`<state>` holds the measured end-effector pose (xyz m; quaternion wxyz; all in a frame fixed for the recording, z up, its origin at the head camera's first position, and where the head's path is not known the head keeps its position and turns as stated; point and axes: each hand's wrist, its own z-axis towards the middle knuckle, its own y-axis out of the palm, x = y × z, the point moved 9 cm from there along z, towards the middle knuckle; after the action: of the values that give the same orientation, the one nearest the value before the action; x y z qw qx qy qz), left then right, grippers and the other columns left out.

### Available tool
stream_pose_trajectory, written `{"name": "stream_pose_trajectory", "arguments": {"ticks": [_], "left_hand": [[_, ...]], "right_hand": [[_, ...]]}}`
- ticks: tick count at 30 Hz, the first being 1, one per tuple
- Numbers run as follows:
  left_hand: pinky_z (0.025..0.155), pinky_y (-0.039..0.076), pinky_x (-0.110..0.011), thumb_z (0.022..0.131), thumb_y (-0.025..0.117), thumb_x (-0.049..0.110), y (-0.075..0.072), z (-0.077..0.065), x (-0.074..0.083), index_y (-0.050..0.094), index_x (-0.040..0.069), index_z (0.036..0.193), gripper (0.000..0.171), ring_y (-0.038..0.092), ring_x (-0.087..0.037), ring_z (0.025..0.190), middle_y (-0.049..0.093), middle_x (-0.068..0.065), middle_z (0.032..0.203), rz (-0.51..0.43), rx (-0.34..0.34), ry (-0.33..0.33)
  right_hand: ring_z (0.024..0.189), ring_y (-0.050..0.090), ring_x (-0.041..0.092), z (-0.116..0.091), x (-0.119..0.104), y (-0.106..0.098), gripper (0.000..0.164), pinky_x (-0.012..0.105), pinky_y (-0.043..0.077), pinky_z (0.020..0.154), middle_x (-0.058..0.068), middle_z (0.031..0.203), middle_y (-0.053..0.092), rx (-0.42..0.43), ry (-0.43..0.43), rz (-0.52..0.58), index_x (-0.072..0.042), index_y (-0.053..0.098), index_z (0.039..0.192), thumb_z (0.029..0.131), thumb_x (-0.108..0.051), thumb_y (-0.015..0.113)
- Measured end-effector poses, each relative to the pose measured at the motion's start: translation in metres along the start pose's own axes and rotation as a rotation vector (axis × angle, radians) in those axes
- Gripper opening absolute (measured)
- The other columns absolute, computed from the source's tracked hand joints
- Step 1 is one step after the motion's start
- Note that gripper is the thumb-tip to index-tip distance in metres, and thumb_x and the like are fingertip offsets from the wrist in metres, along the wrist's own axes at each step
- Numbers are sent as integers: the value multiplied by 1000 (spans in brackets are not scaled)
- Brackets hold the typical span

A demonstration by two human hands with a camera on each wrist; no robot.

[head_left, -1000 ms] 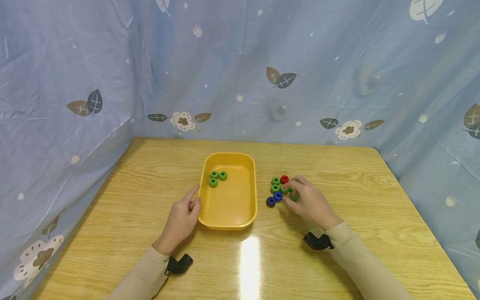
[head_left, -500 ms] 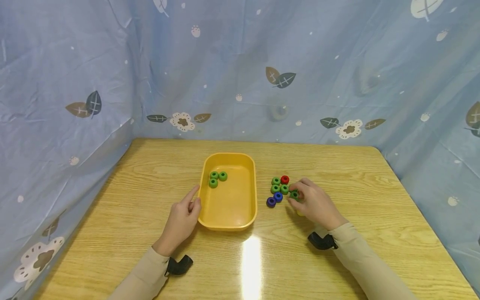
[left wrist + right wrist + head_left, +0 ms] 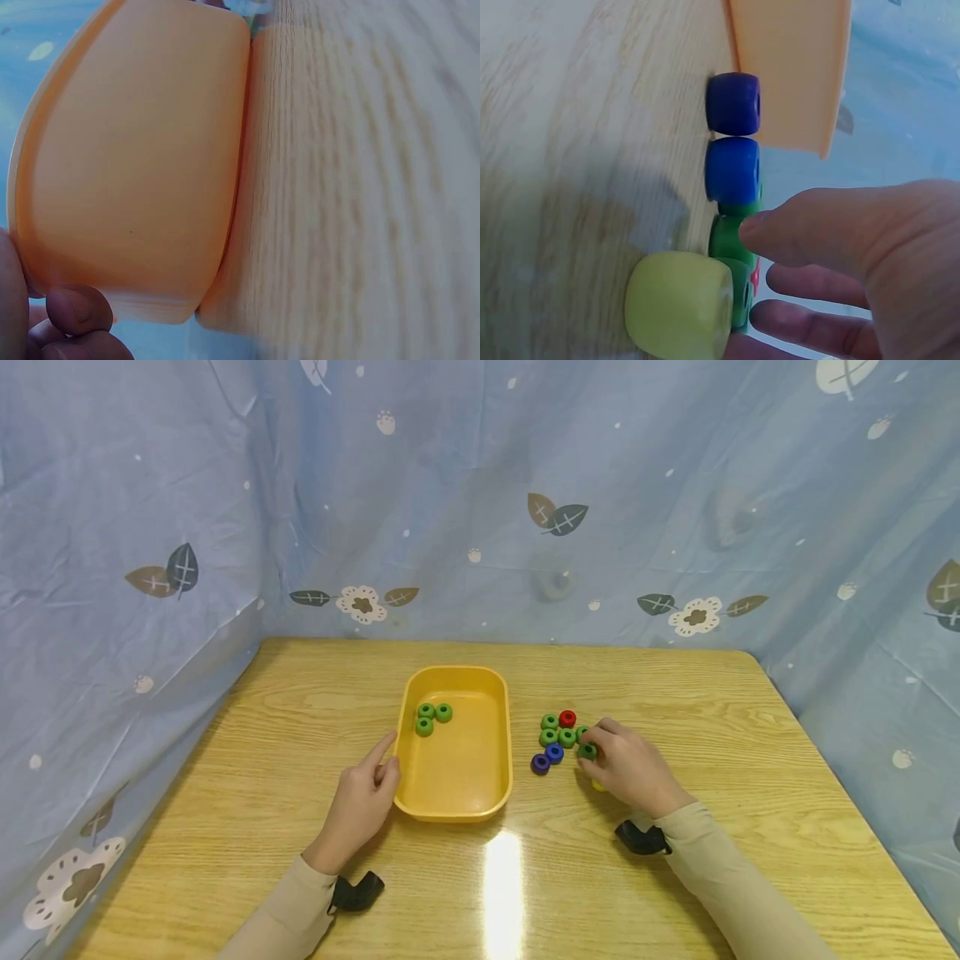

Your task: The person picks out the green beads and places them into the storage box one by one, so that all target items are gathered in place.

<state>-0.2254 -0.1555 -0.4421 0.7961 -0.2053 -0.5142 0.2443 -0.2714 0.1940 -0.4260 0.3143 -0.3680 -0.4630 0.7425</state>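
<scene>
My left hand [image 3: 362, 806] is at the left side of a yellow plastic tray [image 3: 495, 693]; its index finger reaches the rim while other fingers are curled by the outer wall [image 3: 142, 165]. Three green beads [image 3: 425, 727] lie inside the tray. To the tray's right, my right hand [image 3: 633, 768] bends thumb and fingers around a green bead [image 3: 587, 752], which is on the table. In the right wrist view, the thumb [image 3: 802, 225] overlaps a green bead [image 3: 727, 238]. A yellow bead [image 3: 679, 304] is nearest that camera, mostly covered by the hand in the head view.
Beside the right hand, several green beads [image 3: 549, 737], a red bead [image 3: 567, 718], a blue bead [image 3: 554, 753] and a purple bead [image 3: 540, 764] are clustered on the wooden table [image 3: 322, 702]. A blue patterned curtain [image 3: 465, 460] surrounds the table's back and sides.
My right hand has shifted slightly right and back from the middle of the cluster to its right end, uncovering green beads and part of the yellow one. The left hand stays at the tray.
</scene>
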Motion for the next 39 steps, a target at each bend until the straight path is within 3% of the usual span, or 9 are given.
{"name": "stream_pose_trajectory", "arguments": {"ticks": [11,18,39], "left_hand": [[47,24,-19,106,54,7,-2,1,1,53,-6,148,44,19,4,47,29,15,53,-6,18,9],[48,24,-19,106,54,8,-2,2,-1,53,-4,149,45,19,4,47,29,14,53,-6,17,-4],[47,26,-19,108,53,10,2,-4,-6,52,-3,150,44,22,4,47,31,13,54,-21,-13,-46]], "right_hand": [[67,50,6,3,-3,0,22,25,46,57,6,96,65,10,-34,-10,-6,76,104,85,-14,85],[66,51,6,3,-5,-1,17,25,47,57,6,94,63,37,-61,-6,-6,75,96,83,-9,85],[70,56,8,-8,-14,8,23,24,51,60,5,95,62,44,-85,-18,-5,72,100,81,0,84]]}}
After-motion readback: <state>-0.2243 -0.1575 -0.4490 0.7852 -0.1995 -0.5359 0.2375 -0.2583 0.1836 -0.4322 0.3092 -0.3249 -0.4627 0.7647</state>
